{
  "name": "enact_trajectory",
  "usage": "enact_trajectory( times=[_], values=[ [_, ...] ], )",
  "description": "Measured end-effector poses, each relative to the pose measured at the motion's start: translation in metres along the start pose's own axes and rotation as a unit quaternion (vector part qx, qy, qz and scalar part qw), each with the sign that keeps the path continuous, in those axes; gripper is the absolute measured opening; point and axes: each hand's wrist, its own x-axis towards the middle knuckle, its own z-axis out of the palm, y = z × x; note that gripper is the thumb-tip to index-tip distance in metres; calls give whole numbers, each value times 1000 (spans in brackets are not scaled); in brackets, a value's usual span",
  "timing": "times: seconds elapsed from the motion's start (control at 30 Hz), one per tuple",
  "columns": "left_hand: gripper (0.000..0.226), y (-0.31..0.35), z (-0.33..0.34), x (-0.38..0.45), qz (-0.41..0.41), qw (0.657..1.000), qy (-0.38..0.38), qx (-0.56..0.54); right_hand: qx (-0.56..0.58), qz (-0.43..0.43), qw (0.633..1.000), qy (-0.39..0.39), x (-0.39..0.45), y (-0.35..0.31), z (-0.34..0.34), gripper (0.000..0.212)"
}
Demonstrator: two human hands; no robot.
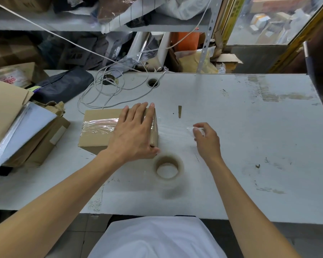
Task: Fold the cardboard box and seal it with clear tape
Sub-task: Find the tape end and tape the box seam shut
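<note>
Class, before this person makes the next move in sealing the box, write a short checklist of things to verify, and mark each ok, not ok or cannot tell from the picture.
1. Cardboard box closed on top: ok, flaps down.
2. Clear tape strip laid across the top: ok, though wrinkled.
3. Box held steady: ok, left hand presses flat on it.
4. Tape roll within reach: ok, on the table beside the box.
5. Tape cut free of the roll: cannot tell; right hand pinches a small whitish piece.
6. Right end of box sealed: cannot tell, hand covers it.
</note>
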Motion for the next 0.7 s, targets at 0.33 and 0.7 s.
enact_trajectory(
  times=[0.33, 0.7],
  values=[
    [130, -6, -3, -1, -1, 1000, -11, -4, -260, 44, 965, 9, 28, 42, 14, 40],
    [125, -17, -2, 14, -12, 1000, -23, -10, 74, -202, 966, -141, -31, -89, 62, 63]
  ],
)
